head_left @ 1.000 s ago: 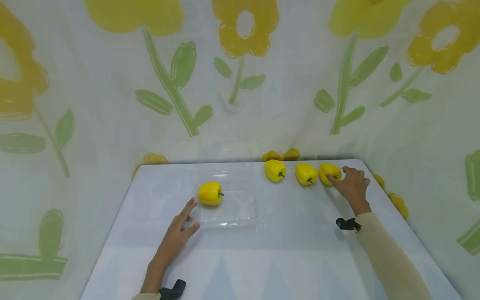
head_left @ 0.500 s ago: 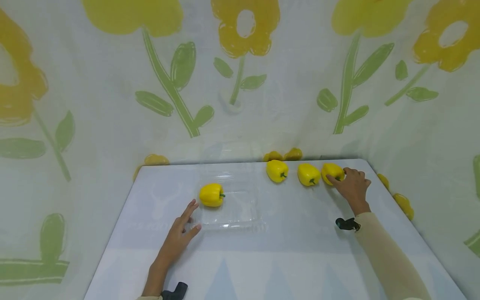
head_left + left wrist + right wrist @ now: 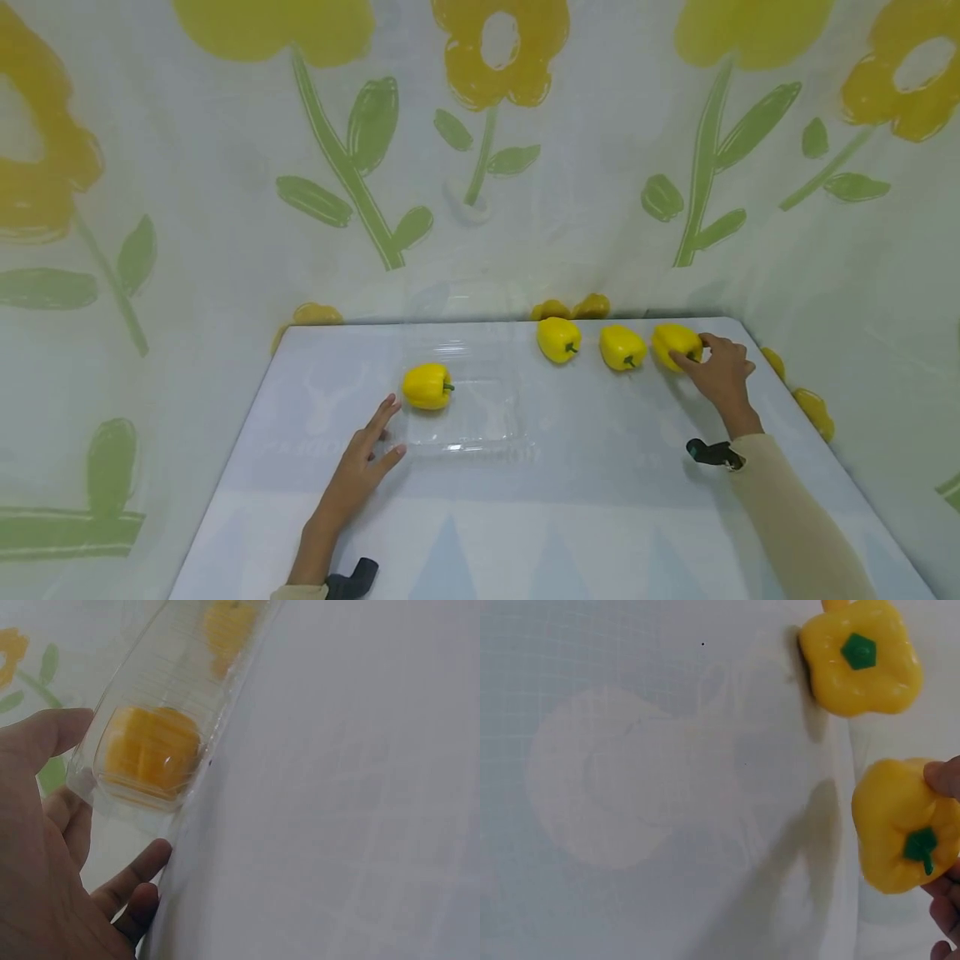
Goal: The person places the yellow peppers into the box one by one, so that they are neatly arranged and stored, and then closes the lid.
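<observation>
Here the right hand (image 3: 722, 375) pinches the end pepper (image 3: 677, 343) of a row of three at the far edge of the bench (image 3: 585, 500), fingers curled on its flank. Judged light, firm, waxy and a bit slippery; grip across the broad shoulders, not the green stem. The left hand (image 3: 358, 471) lies flat and relaxed against the near-left corner of a clear tray (image 3: 487, 429), thin and likely flimsy, with one pepper (image 3: 427, 386) in it. Bench smooth, pale. Flower-print cloth walls close in all round.

Two peppers (image 3: 860, 658) — one (nearer) (image 3: 897, 825) fingertip-touched
</observation>
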`<state>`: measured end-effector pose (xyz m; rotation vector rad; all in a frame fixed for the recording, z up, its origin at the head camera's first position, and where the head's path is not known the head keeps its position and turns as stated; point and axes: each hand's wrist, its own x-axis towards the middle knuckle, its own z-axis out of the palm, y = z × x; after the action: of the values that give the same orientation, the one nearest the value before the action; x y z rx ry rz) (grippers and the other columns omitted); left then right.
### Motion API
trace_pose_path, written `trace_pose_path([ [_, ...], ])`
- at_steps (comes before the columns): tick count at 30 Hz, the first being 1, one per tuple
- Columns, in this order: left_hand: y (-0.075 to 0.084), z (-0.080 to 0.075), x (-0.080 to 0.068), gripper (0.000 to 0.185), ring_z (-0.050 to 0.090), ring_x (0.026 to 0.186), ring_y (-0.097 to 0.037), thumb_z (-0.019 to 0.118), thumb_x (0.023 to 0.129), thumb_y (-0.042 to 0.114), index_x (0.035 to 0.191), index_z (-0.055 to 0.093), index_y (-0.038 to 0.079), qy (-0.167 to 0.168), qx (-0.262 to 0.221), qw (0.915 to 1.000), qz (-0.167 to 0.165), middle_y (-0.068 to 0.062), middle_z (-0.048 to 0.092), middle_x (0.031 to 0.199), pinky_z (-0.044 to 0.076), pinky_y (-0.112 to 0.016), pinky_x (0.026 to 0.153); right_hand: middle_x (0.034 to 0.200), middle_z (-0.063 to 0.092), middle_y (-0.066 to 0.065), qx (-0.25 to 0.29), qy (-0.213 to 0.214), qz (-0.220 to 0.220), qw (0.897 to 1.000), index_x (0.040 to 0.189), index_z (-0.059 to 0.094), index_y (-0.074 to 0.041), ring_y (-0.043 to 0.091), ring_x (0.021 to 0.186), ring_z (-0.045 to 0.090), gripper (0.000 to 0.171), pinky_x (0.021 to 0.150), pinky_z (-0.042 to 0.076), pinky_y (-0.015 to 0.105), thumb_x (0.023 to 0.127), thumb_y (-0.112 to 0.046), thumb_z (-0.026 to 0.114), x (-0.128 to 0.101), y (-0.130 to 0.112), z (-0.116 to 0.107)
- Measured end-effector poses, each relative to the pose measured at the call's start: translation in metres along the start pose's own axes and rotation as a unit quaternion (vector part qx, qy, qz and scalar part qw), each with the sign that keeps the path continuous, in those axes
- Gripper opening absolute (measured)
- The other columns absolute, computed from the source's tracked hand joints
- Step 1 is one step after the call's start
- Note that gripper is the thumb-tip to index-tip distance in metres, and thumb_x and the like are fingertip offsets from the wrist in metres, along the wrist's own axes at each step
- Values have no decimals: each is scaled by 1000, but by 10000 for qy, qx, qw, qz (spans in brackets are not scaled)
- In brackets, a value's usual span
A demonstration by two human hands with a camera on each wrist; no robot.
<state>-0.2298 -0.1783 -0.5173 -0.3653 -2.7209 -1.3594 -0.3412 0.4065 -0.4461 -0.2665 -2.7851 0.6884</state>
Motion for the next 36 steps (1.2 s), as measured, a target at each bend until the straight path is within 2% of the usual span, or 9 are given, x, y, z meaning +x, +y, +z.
trace_pose_path([
  [8, 2, -1, 0, 67, 46, 109, -15, 63, 99, 36, 158, 30, 33, 10, -15, 10000, 81, 17, 20, 164, 43, -44, 85, 133, 49, 33, 165, -75, -18, 9998, 139, 47, 10, 51, 121, 32, 77, 92, 18, 66, 92, -48, 68, -8, 0, -8],
  [13, 2, -1, 0, 67, 46, 110, -15, 62, 100, 37, 158, 29, 34, 24, 4, 10000, 88, 17, 20, 164, 44, -44, 86, 133, 50, 33, 219, -79, -205, 9995, 139, 48, 9, 51, 121, 33, 75, 90, 19, 67, 92, -46, 69, -13, -3, -11],
  [20, 4, -1, 1, 67, 46, 109, -16, 63, 99, 32, 158, 31, 31, 6, -15, 10000, 65, 15, 20, 164, 43, -43, 86, 133, 50, 33, 340, 72, -454, 9984, 139, 48, 7, 51, 123, 33, 73, 91, 20, 69, 91, -42, 73, -22, -12, -20],
  [27, 5, -2, 0, 67, 46, 108, -16, 63, 99, 32, 158, 31, 30, 30, -25, 10000, 61, 15, 21, 164, 43, -43, 85, 135, 48, 33, 313, 25, -517, 9982, 141, 47, 4, 49, 123, 34, 73, 92, 21, 68, 91, -42, 72, -25, -23, -23],
  [36, 5, -2, 1, 67, 47, 107, -16, 65, 99, 29, 158, 33, 28, 65, -36, 9999, 111, 13, 22, 164, 43, -42, 84, 140, 47, 30, 434, -13, -554, 9975, 142, 47, 2, 47, 124, 35, 73, 97, 18, 74, 91, -41, 73, -34, -37, -28],
])
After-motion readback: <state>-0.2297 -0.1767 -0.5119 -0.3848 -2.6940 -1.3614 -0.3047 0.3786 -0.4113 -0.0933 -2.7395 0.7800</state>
